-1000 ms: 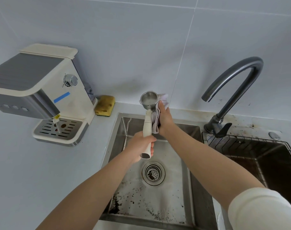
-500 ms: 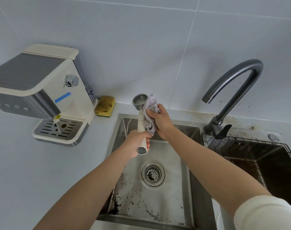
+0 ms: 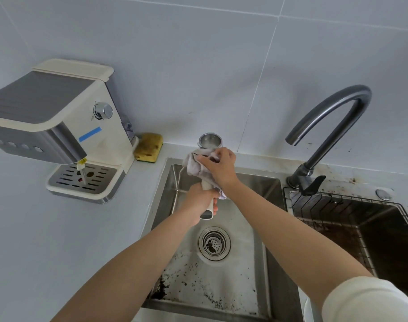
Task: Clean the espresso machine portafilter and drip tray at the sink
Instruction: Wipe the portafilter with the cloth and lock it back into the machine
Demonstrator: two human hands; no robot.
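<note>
I hold the portafilter (image 3: 210, 141) upright over the steel sink (image 3: 271, 231), its metal basket at the top and its cream handle pointing down. My left hand (image 3: 201, 201) is shut around the lower handle. My right hand (image 3: 218, 167) presses a pale cloth (image 3: 194, 167) around the neck and upper handle, just under the basket. The cloth hides most of the handle. The drip tray (image 3: 86, 180) with its slotted metal grille sits in the base of the cream espresso machine (image 3: 58, 117) on the counter to the left.
A yellow sponge (image 3: 149, 147) lies by the wall between machine and sink. Coffee grounds speckle the basin floor around the drain (image 3: 214, 243). A curved grey faucet (image 3: 330, 126) stands at the back right, above a second basin holding a wire rack (image 3: 351, 219).
The cloth in my right hand has slid from the right side of the portafilter across to its front and left, covering the neck. The portafilter has shifted slightly left.
</note>
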